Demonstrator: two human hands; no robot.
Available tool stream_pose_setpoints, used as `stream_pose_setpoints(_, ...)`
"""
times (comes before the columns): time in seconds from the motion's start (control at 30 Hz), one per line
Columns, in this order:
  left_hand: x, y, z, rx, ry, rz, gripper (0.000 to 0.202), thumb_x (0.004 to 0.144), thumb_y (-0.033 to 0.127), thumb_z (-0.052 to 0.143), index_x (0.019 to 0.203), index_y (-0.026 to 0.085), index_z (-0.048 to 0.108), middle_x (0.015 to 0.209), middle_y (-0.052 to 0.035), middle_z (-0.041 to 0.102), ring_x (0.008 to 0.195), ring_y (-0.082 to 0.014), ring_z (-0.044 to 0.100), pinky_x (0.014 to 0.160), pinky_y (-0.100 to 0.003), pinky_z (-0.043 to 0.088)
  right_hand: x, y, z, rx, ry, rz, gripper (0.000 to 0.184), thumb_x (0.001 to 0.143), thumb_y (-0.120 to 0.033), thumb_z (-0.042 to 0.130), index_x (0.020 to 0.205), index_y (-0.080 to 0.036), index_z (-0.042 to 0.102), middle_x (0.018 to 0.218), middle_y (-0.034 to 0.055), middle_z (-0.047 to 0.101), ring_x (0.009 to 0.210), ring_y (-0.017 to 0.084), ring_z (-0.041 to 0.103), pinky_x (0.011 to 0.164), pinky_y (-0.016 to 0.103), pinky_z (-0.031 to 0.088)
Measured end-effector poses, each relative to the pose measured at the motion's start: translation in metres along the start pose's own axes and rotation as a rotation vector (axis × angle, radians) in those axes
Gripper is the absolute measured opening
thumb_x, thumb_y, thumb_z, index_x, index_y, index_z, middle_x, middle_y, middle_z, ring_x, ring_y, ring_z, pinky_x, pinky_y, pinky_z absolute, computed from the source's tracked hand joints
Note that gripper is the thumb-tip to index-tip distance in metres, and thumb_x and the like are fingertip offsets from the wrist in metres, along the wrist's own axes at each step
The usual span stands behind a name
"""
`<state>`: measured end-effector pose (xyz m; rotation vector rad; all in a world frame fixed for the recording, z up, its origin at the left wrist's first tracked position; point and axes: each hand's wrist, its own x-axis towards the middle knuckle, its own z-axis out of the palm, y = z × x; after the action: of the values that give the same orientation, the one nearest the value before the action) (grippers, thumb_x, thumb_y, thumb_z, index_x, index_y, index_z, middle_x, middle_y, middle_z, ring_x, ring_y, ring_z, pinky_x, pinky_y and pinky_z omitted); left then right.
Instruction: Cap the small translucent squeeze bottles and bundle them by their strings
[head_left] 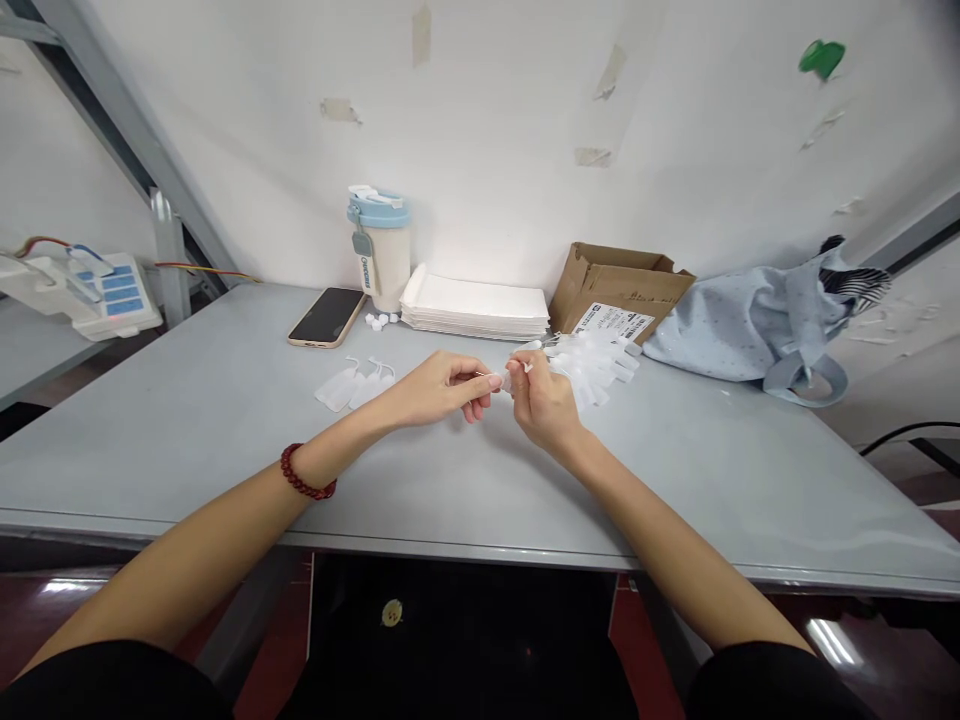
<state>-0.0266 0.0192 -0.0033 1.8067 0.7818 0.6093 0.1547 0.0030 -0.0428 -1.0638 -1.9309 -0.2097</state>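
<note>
Over the middle of the grey table (pixel 187 430), my left hand (pixel 442 388) and my right hand (pixel 541 398) meet. Both pinch a small white plastic piece (pixel 507 380) between fingertips. Just behind my right hand lies a fanned pile of white tags (pixel 600 362). Three finished-looking white tags with loops (pixel 352 385) lie to the left of my left hand. A red bead bracelet (pixel 304 478) is on my left wrist.
Against the wall stand a phone (pixel 328 317), a cream cup with blue lid (pixel 379 247), several small white caps (pixel 381 321), a stack of white sheets (pixel 476 303), an open cardboard box (pixel 619 290) and a pale blue cloth bag (pixel 757 318). A device with blue labels (pixel 97 290) sits far left.
</note>
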Motion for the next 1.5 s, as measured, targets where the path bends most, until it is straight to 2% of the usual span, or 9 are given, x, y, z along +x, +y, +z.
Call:
stream_pose_setpoints(0.17,0.001,-0.001,-0.001,-0.126,-0.073,-0.059,0.032,0.090,0.039,0.054,0.074,0.013,0.061,0.068,-0.0028,0.064,0.058,-0.0133,0.063,0.060,-0.028,0.053,0.001,0.004,-0.002,-0.169,0.055,-0.253,0.022,0.098,-0.020,0.029,0.093,-0.018,0.050,0.064,0.0029,0.063,0.047,0.012,0.053,0.043,0.024,0.030)
stream_pose_setpoints(0.27,0.001,-0.002,0.000,-0.146,-0.083,-0.052,0.031,0.089,0.039,0.055,0.072,0.013,0.062,0.066,-0.0021,0.062,0.056,-0.0128,0.061,0.058,-0.027,0.052,0.000,0.003,-0.002,-0.195,0.028,-0.269,0.025,0.098,-0.019,0.028,0.091,-0.017,0.051,0.062,0.0025,0.062,0.046,0.012,0.052,0.043,0.024,0.029)
stream_pose_setpoints(0.6,-0.002,-0.004,0.008,0.299,0.005,0.088,0.032,0.091,0.032,0.050,0.067,0.014,0.059,0.060,-0.0017,0.062,0.056,-0.0108,0.057,0.056,-0.022,0.042,0.003,-0.002,-0.002,0.021,-0.350,0.222,0.022,0.098,-0.031,0.028,0.083,-0.022,0.042,0.055,-0.0025,0.042,0.044,0.014,0.036,0.048,0.027,0.024)
stream_pose_setpoints(0.83,0.001,-0.014,0.007,0.622,0.078,0.343,0.031,0.091,0.027,0.043,0.066,0.014,0.056,0.062,-0.0020,0.058,0.056,-0.0119,0.048,0.058,-0.026,0.037,0.008,0.001,-0.002,0.284,-0.416,0.387,0.028,0.096,-0.036,0.030,0.072,-0.023,0.033,0.055,-0.0034,0.040,0.051,0.014,0.039,0.054,0.027,0.030)
stream_pose_setpoints(0.97,0.002,-0.013,0.001,0.545,0.136,0.285,0.026,0.090,0.030,0.047,0.076,0.014,0.062,0.069,-0.0026,0.062,0.063,-0.0135,0.054,0.063,-0.026,0.042,0.009,0.002,-0.004,0.508,-0.412,0.465,0.032,0.096,-0.046,0.033,0.078,-0.022,0.042,0.061,-0.0029,0.049,0.057,0.013,0.046,0.059,0.026,0.036)
stream_pose_setpoints(1.1,0.006,-0.015,-0.006,0.439,0.181,0.161,0.028,0.089,0.037,0.050,0.088,0.016,0.068,0.075,-0.0023,0.067,0.070,-0.0147,0.061,0.068,-0.025,0.046,0.013,0.010,-0.008,0.573,-0.444,0.462,0.025,0.092,-0.042,0.042,0.088,-0.019,0.052,0.070,-0.0009,0.057,0.066,0.013,0.051,0.066,0.027,0.040)
stream_pose_setpoints(1.2,0.012,-0.020,-0.013,0.425,0.261,0.090,0.029,0.088,0.038,0.050,0.089,0.015,0.068,0.075,-0.0031,0.068,0.070,-0.0156,0.063,0.067,-0.026,0.047,0.018,0.030,-0.015,0.551,-0.363,0.475,0.020,0.088,-0.038,0.048,0.092,-0.019,0.054,0.078,0.0017,0.061,0.071,0.015,0.055,0.068,0.029,0.043)
stream_pose_setpoints(1.3,0.017,-0.025,-0.027,0.500,0.413,0.018,0.027,0.087,0.033,0.050,0.092,0.014,0.067,0.082,-0.0062,0.071,0.075,-0.0180,0.065,0.072,-0.027,0.049,0.023,0.065,-0.026,0.309,-0.123,0.468,0.017,0.085,-0.034,0.050,0.093,-0.020,0.052,0.093,0.0068,0.064,0.081,0.019,0.058,0.074,0.033,0.045)
stream_pose_setpoints(1.5,0.009,-0.036,-0.082,1.015,0.656,-0.325,0.029,0.085,0.022,0.045,0.100,0.015,0.069,0.105,-0.0147,0.070,0.101,-0.0317,0.062,0.086,-0.040,0.046,0.015,0.126,-0.038,-0.227,0.111,0.374,0.015,0.084,-0.023,0.047,0.096,-0.018,0.053,0.101,0.0138,0.062,0.098,0.026,0.055,0.088,0.046,0.043)
